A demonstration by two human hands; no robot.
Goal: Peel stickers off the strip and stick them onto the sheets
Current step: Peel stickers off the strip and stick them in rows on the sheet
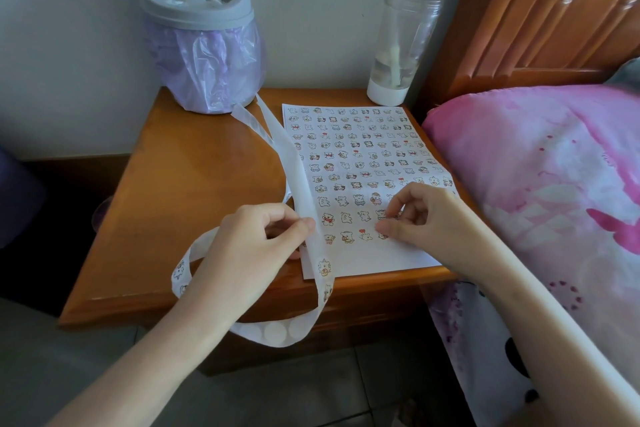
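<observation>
1. The left hand (263,239) is pinching the strip (304,191) between its thumb and curled fingers, right at the left edge of the sheet (408,258).
2. The right hand (426,215) is resting on the near part of the sheet with its fingers curled. Its thumb and forefinger tips are sitting close together and touching the paper at the last rows of stickers (346,217). Whether they are gripping a sticker, I cannot tell.
3. The strip is trailing from beside the bin (201,38), along the sheet's left edge and through the left hand. It is then going over the front edge of the table (194,184), hanging in a loop and rising again behind the left wrist.
4. A few stickers are showing on the strip just below the left hand and on the loop's left side. The part running up toward the bin is looking bare.
5. The sheet is lying flat on the table's right half, with its near edge close to the table's front edge. Rows of small stickers are covering nearly all of it, leaving a bare band along the bottom.
6. The bin, lined with a purple bag (204,59), is standing at the table's back left, near the wall (69,45).
7. A clear bottle (401,45) is standing at the back right, just beyond the sheet's far corner.
8. A bed (536,166) with pink bedding is lying right of the table, a wooden headboard (554,10) rising behind it.
</observation>
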